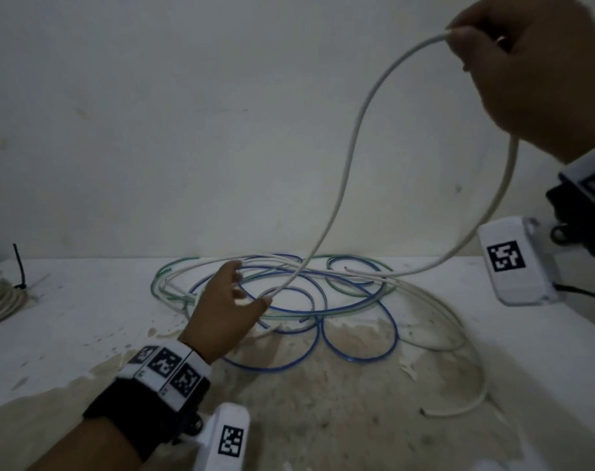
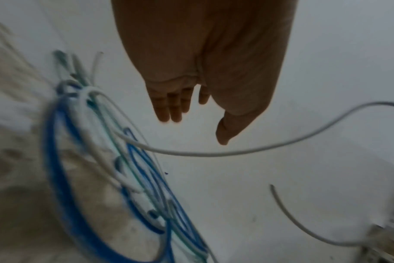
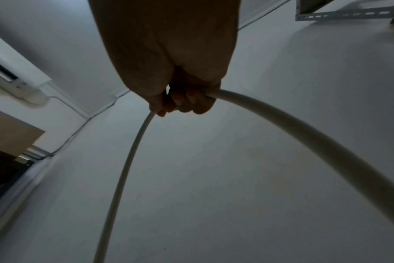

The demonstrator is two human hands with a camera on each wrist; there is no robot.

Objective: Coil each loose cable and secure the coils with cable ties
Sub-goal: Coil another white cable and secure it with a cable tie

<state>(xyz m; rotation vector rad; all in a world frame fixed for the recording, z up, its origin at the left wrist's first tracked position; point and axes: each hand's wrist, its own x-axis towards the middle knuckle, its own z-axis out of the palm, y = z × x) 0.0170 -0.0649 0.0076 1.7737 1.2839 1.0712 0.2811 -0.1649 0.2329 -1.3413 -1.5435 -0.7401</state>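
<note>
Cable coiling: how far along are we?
Done: one pale coil at far left looks tied with a black cable tie. In hand: the right hand holds the white cable raised in a loop; the left hand is open. Left: blue cable and green cable lie loose.

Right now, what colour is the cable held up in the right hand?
White. The cable gripped by the right hand shows best in the head view.
</note>
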